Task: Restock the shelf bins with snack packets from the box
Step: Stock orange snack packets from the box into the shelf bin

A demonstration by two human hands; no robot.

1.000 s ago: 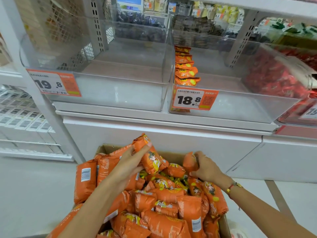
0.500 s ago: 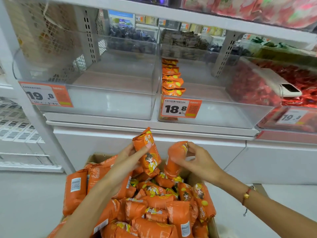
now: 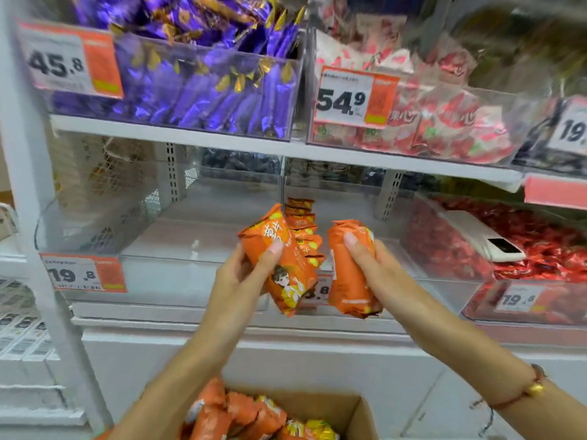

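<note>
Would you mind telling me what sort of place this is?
Most likely a snack aisle in a shop: clear shelf bins of wrapped snacks, orange price tags on their fronts, and a restocking box below.

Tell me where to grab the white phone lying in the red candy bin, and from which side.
Take the white phone across its long edges near the dark-screened end, coming down from above and the front. It lies flat and tilted on the red candies, so its edges are exposed, while the clear bin wall blocks a low side approach.

Two orange snack packets (image 3: 279,258) are held upright before a clear shelf bin (image 3: 365,274) holding a short row of matching packets (image 3: 303,223). More fill the open cardboard box (image 3: 355,411) below.
</note>
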